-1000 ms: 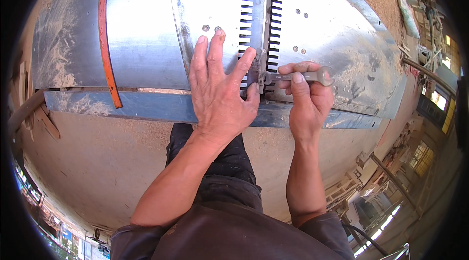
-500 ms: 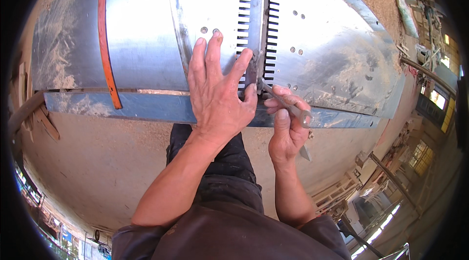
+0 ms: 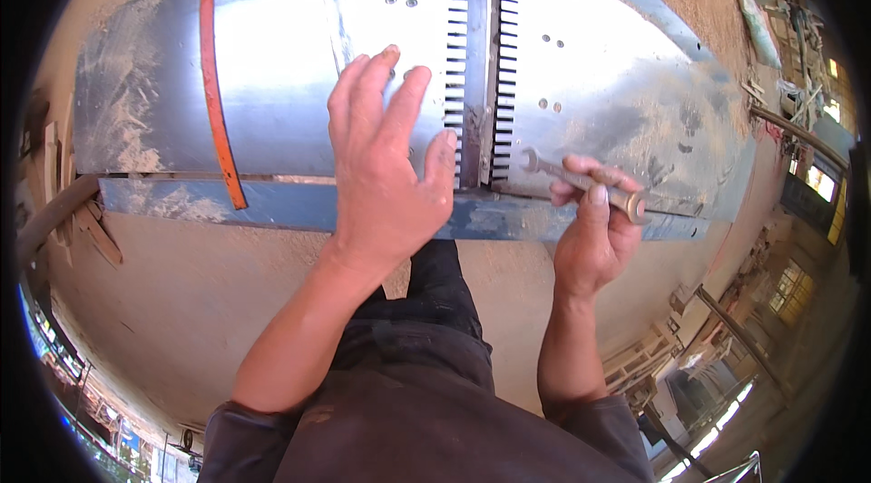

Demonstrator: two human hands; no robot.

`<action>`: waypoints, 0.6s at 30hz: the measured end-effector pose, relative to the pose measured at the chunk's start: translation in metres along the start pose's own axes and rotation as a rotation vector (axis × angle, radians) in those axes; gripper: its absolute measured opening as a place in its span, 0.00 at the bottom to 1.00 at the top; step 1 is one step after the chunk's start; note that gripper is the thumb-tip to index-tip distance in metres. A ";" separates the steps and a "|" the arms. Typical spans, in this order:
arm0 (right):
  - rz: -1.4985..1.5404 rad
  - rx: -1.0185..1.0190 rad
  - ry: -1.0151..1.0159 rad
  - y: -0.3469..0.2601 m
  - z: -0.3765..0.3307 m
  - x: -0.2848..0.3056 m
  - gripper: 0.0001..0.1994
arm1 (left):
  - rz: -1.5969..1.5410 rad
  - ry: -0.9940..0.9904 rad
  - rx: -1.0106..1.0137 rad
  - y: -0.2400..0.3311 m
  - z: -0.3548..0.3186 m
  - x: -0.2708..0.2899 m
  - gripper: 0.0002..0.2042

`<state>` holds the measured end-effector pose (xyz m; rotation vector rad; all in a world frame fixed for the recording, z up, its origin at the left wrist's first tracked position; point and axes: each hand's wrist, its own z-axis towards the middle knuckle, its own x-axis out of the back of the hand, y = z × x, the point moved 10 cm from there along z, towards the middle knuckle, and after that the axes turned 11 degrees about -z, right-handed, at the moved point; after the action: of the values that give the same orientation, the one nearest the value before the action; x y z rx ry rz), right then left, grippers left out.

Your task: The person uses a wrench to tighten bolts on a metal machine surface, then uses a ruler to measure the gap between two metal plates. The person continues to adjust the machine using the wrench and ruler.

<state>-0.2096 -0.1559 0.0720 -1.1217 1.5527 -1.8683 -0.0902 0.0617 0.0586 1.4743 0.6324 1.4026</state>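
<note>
My left hand (image 3: 390, 156) hovers over the front part of a shiny metal machine table (image 3: 272, 102), its fingers spread and nothing in them. Just right of it runs a dark slot with a cutter bar (image 3: 476, 120), flanked by comb-like toothed edges. My right hand (image 3: 594, 229) is closed round an open-end wrench (image 3: 581, 182). The wrench's open jaw points up and left, apart from the slot. Its other end sticks out to the right past my fingers.
An orange-red strip (image 3: 215, 88) lies across the left of the table. Sawdust (image 3: 136, 120) covers the left end. A blue edge (image 3: 508, 216) runs along the table's front. Pipe-like bars (image 3: 59, 211) project at the left. Wood pieces (image 3: 649, 351) lie at the lower right.
My left hand has lifted off the cutter bar and moved slightly left. My right hand has drawn the wrench away from the slot, to the right.
</note>
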 end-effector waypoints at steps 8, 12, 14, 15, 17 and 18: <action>-0.127 -0.119 -0.238 0.002 -0.044 0.029 0.06 | -0.107 0.113 -0.016 -0.032 0.116 0.014 0.26; -0.137 -0.206 -0.258 0.003 -0.071 0.043 0.07 | -0.090 0.083 -0.035 -0.038 0.163 -0.005 0.27; -0.102 -0.225 -0.226 0.006 -0.081 0.050 0.07 | -0.064 0.056 -0.057 -0.039 0.181 -0.016 0.27; -0.105 -0.248 -0.222 0.008 -0.085 0.053 0.07 | -0.050 0.046 -0.062 -0.043 0.190 -0.019 0.28; -0.110 -0.296 -0.214 0.010 -0.092 0.058 0.07 | 0.045 0.037 -0.071 -0.049 0.200 -0.024 0.29; -0.084 -0.310 -0.209 0.011 -0.094 0.059 0.06 | 0.093 0.032 -0.075 -0.051 0.206 -0.026 0.29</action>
<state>-0.3214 -0.1500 0.0761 -1.4863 1.7327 -1.5348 0.1122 0.0004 0.0290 1.4402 0.5318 1.5079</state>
